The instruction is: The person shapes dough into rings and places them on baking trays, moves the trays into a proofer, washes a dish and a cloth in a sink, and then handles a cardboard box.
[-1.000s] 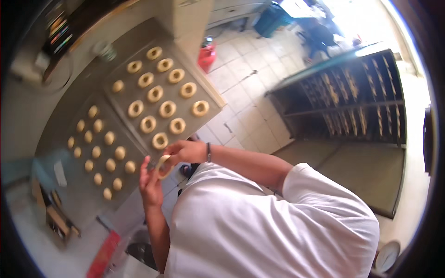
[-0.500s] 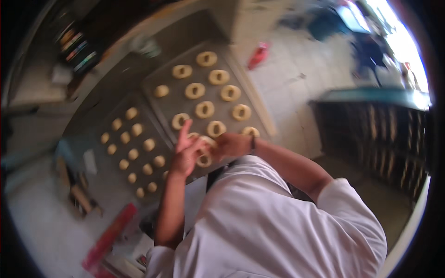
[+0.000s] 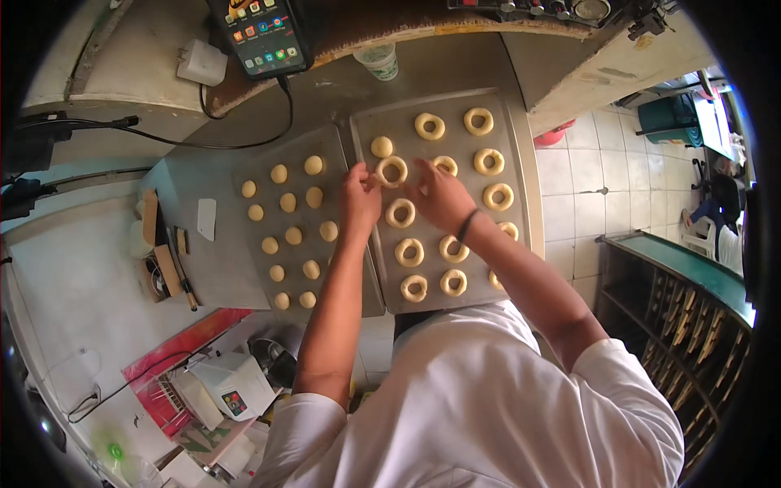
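A pale dough ring (image 3: pixel 392 184) lies on the far left of the right-hand metal tray (image 3: pixel 518 122), close beside a round dough ball (image 3: pixel 381 146). My left hand (image 3: pixel 359 202) has its fingers bent together, their tips at the ring's left edge. Just off the ring's right side is my right hand (image 3: pixel 444 200), thumb and forefinger apart and nothing visible between them. It partly covers another dough ring (image 3: pixel 445 162). Several more dough rings (image 3: pixel 409 252) sit in rows on this tray, some partly hidden by my right arm.
A second tray (image 3: pixel 244 175) on the left carries several dough balls (image 3: pixel 288 202). Beyond the trays stand a plastic cup (image 3: pixel 377 62) and a phone (image 3: pixel 262 37) with a cable. A wooden-handled tool (image 3: pixel 186 281) lies at left. A slatted rack (image 3: pixel 683 325) stands at right.
My hands have moved from the near edge of the right-hand tray to its far left, by the dough ball. My left fingers, spread before, are now bent in. The view has turned.
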A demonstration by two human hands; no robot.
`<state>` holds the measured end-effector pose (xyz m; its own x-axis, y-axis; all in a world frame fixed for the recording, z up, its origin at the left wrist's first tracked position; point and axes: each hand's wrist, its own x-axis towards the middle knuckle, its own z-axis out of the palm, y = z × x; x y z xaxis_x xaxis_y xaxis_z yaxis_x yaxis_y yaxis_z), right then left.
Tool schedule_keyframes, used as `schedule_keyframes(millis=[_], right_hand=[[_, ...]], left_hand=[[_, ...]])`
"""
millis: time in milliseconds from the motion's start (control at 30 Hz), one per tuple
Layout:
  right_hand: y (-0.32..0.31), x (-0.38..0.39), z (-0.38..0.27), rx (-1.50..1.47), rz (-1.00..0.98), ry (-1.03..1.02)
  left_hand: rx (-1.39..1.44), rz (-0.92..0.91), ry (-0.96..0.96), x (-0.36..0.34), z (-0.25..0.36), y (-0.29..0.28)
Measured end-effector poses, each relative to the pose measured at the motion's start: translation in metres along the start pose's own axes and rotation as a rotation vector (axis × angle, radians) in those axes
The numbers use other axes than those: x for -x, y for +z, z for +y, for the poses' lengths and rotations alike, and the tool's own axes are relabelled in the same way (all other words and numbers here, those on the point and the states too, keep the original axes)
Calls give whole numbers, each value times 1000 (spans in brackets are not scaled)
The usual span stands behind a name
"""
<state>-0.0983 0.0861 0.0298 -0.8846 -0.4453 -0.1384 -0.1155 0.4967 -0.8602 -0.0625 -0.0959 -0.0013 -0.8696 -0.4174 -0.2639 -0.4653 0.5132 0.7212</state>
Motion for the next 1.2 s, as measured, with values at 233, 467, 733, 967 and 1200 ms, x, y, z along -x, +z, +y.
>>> schedule_keyframes(millis=[233,467,733,967,1200], right_hand=[[-34,84,27,-65,-163,105],[-31,142,20,-549,18,162],[46,243,-29,-515,-248,32],[103,276,-67,-641,-392,111],[128,232,-69,86,-590,-81]], left_hand=[[-286,202,153,-64,-7,26],[423,-161,166,13,37,4],[778,-392,34,266,-49,-38],[619,-67,61,355,-61,-99],[573,-10,179,304,-128,-89]])
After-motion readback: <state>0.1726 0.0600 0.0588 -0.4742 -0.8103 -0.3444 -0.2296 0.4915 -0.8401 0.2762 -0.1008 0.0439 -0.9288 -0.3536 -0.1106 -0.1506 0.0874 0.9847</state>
